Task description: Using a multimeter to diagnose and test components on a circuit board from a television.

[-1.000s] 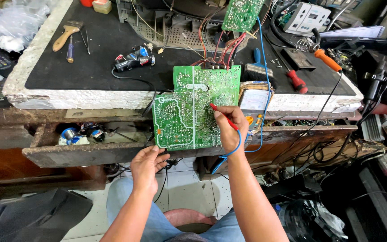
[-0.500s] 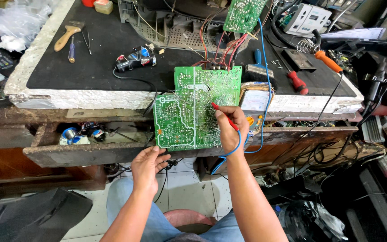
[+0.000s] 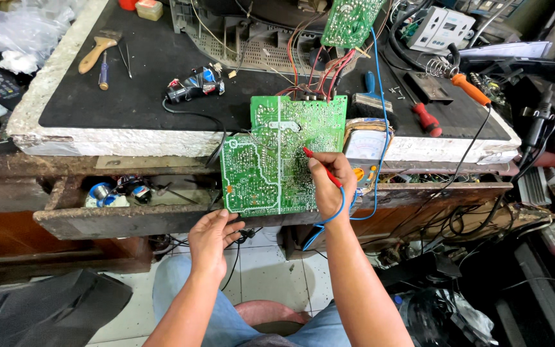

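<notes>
Green circuit board (image 3: 271, 160), red probe (image 3: 321, 168) on it.

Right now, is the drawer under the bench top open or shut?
Open. The drawer is pulled out from under the bench top, with small parts visible inside; the circuit board leans over its right end.

- The right hand (image 3: 332, 185) covers the lower end of the red probe (image 3: 319, 166) and part of the meter (image 3: 364, 157) behind it.
- Left hand (image 3: 212, 236) hides the green board's (image 3: 277, 157) bottom edge.
</notes>
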